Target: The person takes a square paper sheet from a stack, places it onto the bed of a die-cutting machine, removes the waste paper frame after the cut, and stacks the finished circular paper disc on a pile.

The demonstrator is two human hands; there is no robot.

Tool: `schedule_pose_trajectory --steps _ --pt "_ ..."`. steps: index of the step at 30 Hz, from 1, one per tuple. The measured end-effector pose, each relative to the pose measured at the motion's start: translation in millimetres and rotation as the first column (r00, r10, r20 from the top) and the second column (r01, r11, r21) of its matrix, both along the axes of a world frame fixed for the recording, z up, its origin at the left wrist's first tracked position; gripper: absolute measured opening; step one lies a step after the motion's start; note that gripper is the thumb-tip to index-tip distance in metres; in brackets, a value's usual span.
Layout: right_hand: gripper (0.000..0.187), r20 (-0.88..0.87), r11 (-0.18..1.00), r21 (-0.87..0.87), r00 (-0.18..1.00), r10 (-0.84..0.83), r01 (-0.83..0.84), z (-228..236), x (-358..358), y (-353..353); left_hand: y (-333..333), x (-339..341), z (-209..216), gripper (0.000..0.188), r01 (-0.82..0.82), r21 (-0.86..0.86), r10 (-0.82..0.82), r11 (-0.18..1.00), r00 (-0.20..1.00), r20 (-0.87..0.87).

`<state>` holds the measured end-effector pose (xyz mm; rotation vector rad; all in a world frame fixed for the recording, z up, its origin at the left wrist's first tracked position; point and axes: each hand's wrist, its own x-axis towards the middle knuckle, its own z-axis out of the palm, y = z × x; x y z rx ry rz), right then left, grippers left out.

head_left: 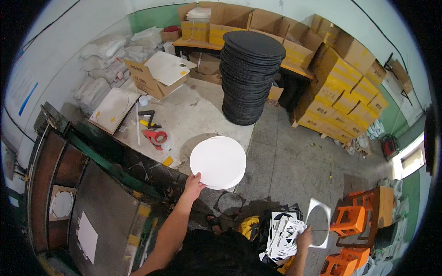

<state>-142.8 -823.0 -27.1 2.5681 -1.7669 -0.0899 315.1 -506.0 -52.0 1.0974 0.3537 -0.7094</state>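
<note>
At the near corner of the work table, my left hand (194, 186) pinches the near edge of a short stack of white round discs (218, 162), thumb on top. Whether the discs rest on the table or are held just above it, I cannot tell. Low on the right, my right hand (304, 239) grips a white sheet with a large round hole (318, 204). Beside that hand lies a messy pile of white cut-out scraps (282, 237), with black pieces around it.
A tall stack of black discs (251, 78) stands at the far edge of the pale table (202, 108). A red tape dispenser (155, 138) lies on it. A dark machine (108, 207) is at left, orange stools (348, 220) at right, taped cartons (340, 103) behind.
</note>
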Motion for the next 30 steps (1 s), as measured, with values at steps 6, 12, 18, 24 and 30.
schedule_pose_trajectory --steps 6,12,18,24,30 --pt "0.065 0.227 0.928 0.333 0.969 0.097 -0.170 -109.9 38.2 36.9 -1.1 6.7 -14.9 0.041 -0.016 0.017 0.015 1.000 0.998 0.068" --pt "0.053 0.533 0.189 0.613 0.579 0.617 -0.767 -80.8 216.7 128.9 70.1 -34.0 10.7 0.039 -0.081 0.179 0.069 0.980 0.995 0.074" --pt "0.042 0.462 -0.120 0.716 0.338 0.820 -0.688 -141.5 318.1 186.7 267.4 -212.7 35.9 0.032 -0.582 0.076 0.548 0.810 0.797 0.255" --pt "0.045 0.179 -0.519 0.667 -0.561 0.809 -0.535 -218.9 377.2 244.5 427.5 -547.4 106.4 0.013 -0.885 0.174 0.720 -0.433 -0.223 0.657" --pt "0.042 0.568 -0.673 0.736 -0.473 0.673 -0.074 -199.9 297.3 417.4 407.6 -870.1 176.2 0.017 -0.053 -0.025 0.003 -0.998 -0.474 0.881"
